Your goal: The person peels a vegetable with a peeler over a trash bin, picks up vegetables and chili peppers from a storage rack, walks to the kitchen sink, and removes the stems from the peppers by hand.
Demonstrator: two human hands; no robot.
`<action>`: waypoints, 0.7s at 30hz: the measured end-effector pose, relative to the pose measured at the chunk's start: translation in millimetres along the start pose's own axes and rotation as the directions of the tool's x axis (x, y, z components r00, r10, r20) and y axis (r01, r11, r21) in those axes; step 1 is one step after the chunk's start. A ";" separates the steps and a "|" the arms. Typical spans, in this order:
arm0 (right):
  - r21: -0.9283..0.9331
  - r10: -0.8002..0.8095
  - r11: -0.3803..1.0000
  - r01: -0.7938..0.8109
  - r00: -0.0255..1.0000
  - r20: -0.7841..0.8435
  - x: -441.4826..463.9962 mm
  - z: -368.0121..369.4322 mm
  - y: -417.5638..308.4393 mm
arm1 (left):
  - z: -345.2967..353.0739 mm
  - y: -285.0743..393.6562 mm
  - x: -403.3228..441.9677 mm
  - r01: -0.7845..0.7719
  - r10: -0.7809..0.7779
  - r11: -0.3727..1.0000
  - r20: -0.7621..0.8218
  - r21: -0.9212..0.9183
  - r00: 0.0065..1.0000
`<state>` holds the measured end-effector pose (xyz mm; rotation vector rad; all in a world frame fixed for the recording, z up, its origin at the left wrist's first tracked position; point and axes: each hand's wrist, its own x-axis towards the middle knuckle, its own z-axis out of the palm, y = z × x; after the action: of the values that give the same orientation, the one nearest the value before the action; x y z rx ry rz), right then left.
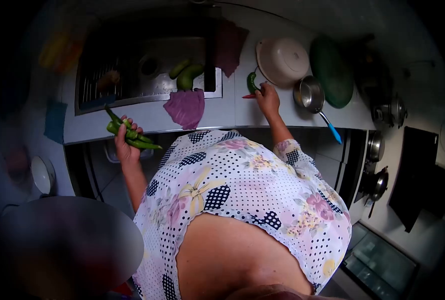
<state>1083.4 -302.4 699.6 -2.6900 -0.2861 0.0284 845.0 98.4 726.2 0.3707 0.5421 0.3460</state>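
Note:
Several green peppers [130, 134] are held in my left hand [127, 145], in front of the counter's edge left of the middle. My right hand [268, 101] is over the counter with its fingers closed at a small red pepper [249, 96]. Just beyond those fingertips lies a curved dark green pepper [252, 82]. A pinkish basin [284, 61] stands behind my right hand, bottom up. To the right of that hand is a small metal pan [310, 94] with a blue handle.
A steel sink [168, 52] holds green vegetables [186, 76]. A purple cloth [186, 108] hangs over the counter's front edge; a darker reddish cloth [231, 46] lies beside the sink. A green board [331, 71] stands at the right. A white bowl [43, 174] is at far left.

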 end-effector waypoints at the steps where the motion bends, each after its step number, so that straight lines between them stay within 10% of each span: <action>1: -0.055 -0.020 0.998 0.019 0.999 -0.025 10.6 3.1 -1.4 | 7.5 -2.5 3.6 0.009 -0.009 1.000 0.034 -0.008 0.999; 6: -0.310 -0.113 0.932 0.189 0.962 0.249 39.2 34.6 -12.9 | 37.7 -24.3 15.6 0.053 -0.064 0.992 0.093 0.112 0.994; 12: 0.431 -0.247 0.884 0.181 0.964 0.102 30.6 20.0 -114.4 | 51.9 -42.0 27.7 0.075 -0.088 0.989 0.094 0.130 0.992; 21: 0.512 -0.838 0.507 0.694 0.536 0.104 -7.7 -2.2 -236.5 | 106.1 -60.5 19.3 -0.262 0.264 0.912 0.035 0.315 0.964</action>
<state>1029.7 -95.6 801.2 -1.8749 -1.4332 0.2564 932.6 26.9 776.2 0.7598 0.5577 0.5227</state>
